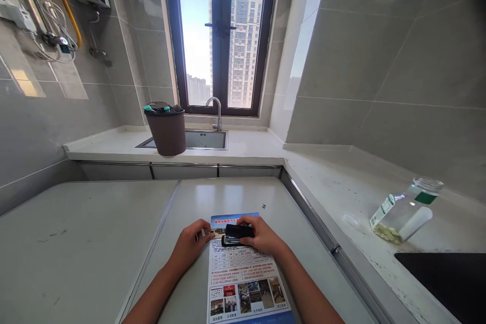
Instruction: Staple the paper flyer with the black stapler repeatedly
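A printed flyer [243,263] with text and small photos lies on the pale folding table [117,243]. Over its upper part, my right hand [260,235] is closed around a black stapler [238,231], whose front end points left. My left hand [195,239] pinches the flyer's left edge near the top, thumb and fingertips together. The stapler's front end is a short gap away from my left fingertips. Two tiny staple-like bits [264,206] lie on the table beyond the flyer's top right corner.
Behind the table, a brown bin [167,134] stands at the sink [207,140] with its faucet [217,111]. A glass jar [408,210] and a black panel [444,278] are on the right counter [322,177].
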Available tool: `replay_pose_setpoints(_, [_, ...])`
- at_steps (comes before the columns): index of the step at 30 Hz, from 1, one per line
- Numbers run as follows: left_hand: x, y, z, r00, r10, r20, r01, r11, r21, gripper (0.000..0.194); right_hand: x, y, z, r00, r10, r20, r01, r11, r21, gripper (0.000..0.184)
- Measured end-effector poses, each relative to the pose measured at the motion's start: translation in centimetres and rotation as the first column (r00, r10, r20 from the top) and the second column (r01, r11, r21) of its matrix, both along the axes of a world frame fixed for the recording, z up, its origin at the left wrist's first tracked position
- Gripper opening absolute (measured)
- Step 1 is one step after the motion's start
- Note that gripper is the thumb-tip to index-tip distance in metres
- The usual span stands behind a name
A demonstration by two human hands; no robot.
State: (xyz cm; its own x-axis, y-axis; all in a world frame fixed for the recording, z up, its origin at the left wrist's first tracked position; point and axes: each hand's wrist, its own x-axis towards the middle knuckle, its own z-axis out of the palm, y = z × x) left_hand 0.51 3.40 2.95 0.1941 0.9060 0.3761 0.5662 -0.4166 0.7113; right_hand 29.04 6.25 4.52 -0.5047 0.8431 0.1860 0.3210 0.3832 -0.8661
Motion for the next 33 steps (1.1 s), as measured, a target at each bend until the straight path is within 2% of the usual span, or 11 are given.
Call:
replay_pose_setpoints(10, [-0.2,0.0,0.3,1.000,0.024,0.017,-0.025,0.998,0.052,0.017,8.6,1.2,1.9,0.997,0.017,0.077,-0.006,0.991,-0.131,0.038])
replay_pose_setpoints(14, [-0.2,-0.1,0.7,0.998,0.027,0.050,-0.029,0.999,0.040,0.022,10.1,1.3,1.6,0.999,-0.033,0.034,0.038,0.986,-0.160,0.039])
replay_pose_setpoints(18, [-0.4,0.2,0.7,0.991,0.067,0.117,-0.068,0.998,0.004,0.026,10.4,1.5,0.9,1.000,-0.004,-0.009,0.003,0.988,-0.155,0.045])
replay_pose_setpoints(20, [-0.7,0.5,0.4,0.973,0.118,0.198,-0.111,0.993,-0.044,0.034,10.5,2.0,0.4,0.985,-0.170,-0.036,0.166,0.982,-0.085,0.047])
replay_pose_setpoints(21, [-0.9,0.7,0.2,0.955,0.151,0.255,-0.133,0.987,-0.089,0.041,10.6,2.4,0.0,0.946,-0.317,-0.061,0.316,0.948,-0.039,0.050])
replay_pose_setpoints(22, [-1.2,1.0,0.0,0.928,0.187,0.322,-0.147,0.978,-0.144,0.048,10.8,2.8,-0.4,0.875,-0.475,-0.093,0.477,0.879,0.002,0.055])
replay_pose_setpoints(24, [-1.7,1.3,-0.4,0.846,0.257,0.468,-0.143,0.953,-0.266,0.055,11.2,3.7,-1.3,0.686,-0.713,-0.143,0.725,0.687,0.051,0.065])
replay_pose_setpoints(25, [-2.0,1.5,-0.5,0.793,0.286,0.538,-0.123,0.940,-0.318,0.056,11.4,4.1,-1.8,0.612,-0.777,-0.148,0.790,0.609,0.066,0.066])
replay_pose_setpoints(27, [-2.5,1.7,-0.5,0.681,0.321,0.658,-0.065,0.922,-0.383,0.057,11.9,4.7,-2.8,0.516,-0.846,-0.137,0.857,0.507,0.097,0.063])
replay_pose_setpoints(29, [-3.0,1.9,-0.2,0.556,0.341,0.758,-0.035,0.921,-0.389,0.058,12.2,5.0,-3.5,0.470,-0.875,-0.116,0.880,0.455,0.137,0.059])
replay_pose_setpoints(33, [-3.8,1.8,0.9,0.286,0.259,0.923,-0.024,0.964,-0.263,0.057,12.1,5.2,-4.3,0.496,-0.866,-0.066,0.853,0.472,0.221,0.053])
